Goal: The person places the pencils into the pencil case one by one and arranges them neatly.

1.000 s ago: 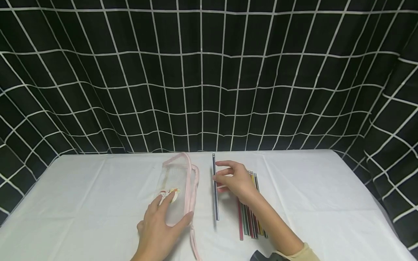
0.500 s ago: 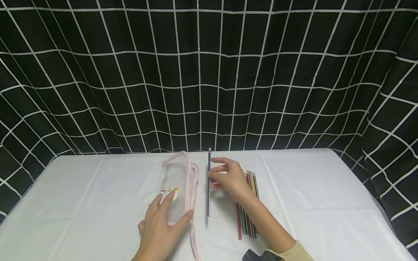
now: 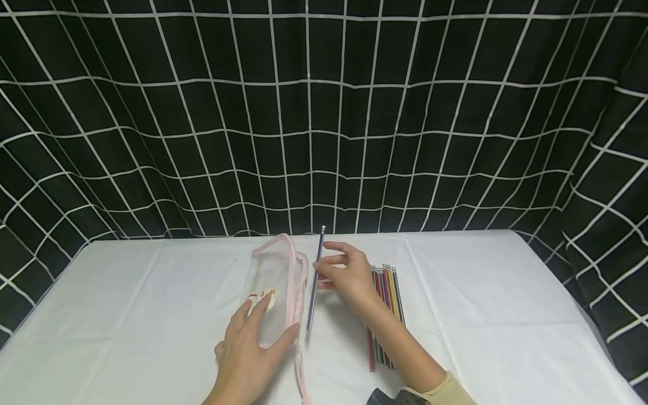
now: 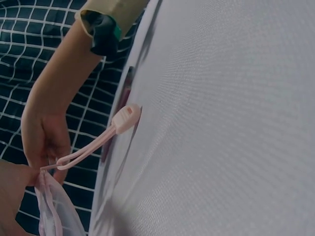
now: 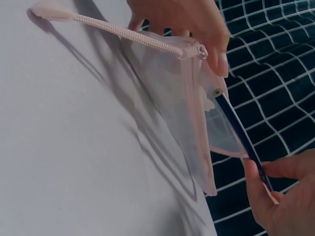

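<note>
Left hand (image 3: 247, 350) grips clear pouch (image 3: 268, 270) at its seven o'clock, thumb on the pink-trimmed edge. Right hand (image 3: 349, 275) pinches dark blue pencil (image 3: 313, 304) between thumb and fingers, just beside pouch's three o'clock edge. Other pencils (image 3: 392, 289) lie on white table (image 3: 481, 292), right hand's five o'clock.

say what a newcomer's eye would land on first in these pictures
Probably the black curtain with white lines behind the white table. Next, near the middle, the right hand pinches a dark blue pencil beside a clear, pink-edged pouch held by the left hand. To the right, more pencils lie on the table, partly hidden by the right forearm.
</note>
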`<state>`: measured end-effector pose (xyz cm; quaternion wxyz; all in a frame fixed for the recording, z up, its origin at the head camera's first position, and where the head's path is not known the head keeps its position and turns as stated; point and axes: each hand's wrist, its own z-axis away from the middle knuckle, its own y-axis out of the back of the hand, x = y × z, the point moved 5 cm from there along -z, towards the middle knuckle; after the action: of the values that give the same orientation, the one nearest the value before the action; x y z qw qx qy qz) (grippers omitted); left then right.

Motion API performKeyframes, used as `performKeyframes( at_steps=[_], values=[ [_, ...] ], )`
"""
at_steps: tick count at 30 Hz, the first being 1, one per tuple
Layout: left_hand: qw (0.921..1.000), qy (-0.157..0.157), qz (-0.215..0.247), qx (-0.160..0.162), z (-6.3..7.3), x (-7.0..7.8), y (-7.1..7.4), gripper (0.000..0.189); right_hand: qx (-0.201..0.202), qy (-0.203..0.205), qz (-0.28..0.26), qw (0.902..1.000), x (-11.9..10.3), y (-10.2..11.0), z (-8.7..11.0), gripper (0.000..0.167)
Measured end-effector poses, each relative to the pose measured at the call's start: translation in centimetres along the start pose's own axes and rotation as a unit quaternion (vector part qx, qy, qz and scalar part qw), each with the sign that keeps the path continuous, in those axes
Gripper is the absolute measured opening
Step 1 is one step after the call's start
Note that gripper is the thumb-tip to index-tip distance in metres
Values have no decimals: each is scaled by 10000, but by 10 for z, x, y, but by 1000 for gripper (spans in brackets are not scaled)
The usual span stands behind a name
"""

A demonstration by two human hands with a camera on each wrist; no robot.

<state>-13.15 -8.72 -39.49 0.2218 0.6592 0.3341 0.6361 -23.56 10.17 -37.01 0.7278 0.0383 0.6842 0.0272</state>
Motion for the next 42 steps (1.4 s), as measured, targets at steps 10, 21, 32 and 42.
performKeyframes(
  at_steps=[10,21,32,42],
  values=[
    [10000,-50,6,26,0,0,-1,76,231,-37,-323,9992,2,-5,0,49],
    [10000,-7,-21,-47,0,-1,-1,78,21,-244,-448,9987,11,-17,5,51],
    [10000,-27,-43,-31,0,0,-2,77,-195,-419,-400,9981,17,-27,8,52],
    [9999,-135,-69,-8,1,0,-2,77,-487,-342,-112,9982,20,-31,11,54]
  ],
)
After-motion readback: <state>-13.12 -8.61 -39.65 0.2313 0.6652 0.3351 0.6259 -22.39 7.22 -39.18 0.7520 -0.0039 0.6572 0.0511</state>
